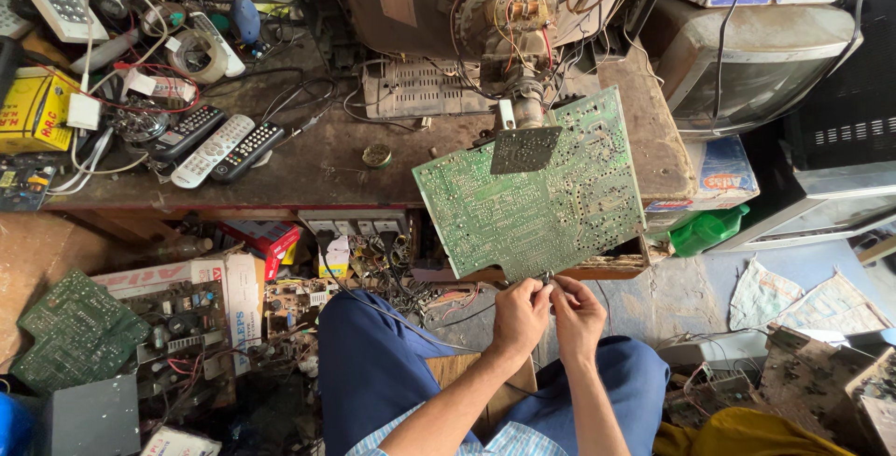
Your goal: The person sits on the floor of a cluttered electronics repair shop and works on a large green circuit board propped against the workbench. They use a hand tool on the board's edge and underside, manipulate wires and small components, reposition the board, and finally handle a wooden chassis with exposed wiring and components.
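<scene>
My left hand (519, 314) and right hand (577, 311) meet, fingertips pinched together on something tiny I can't make out, just at the near edge of the green circuit board (532, 196), which tilts solder-side up off the workbench (317, 162).

Whatever the fingers (544, 290) of both hands pinch at the green circuit board's (532, 196) lower edge is too small to make out — the fingertips cover it. The bottom edge crops both forearms.
</scene>
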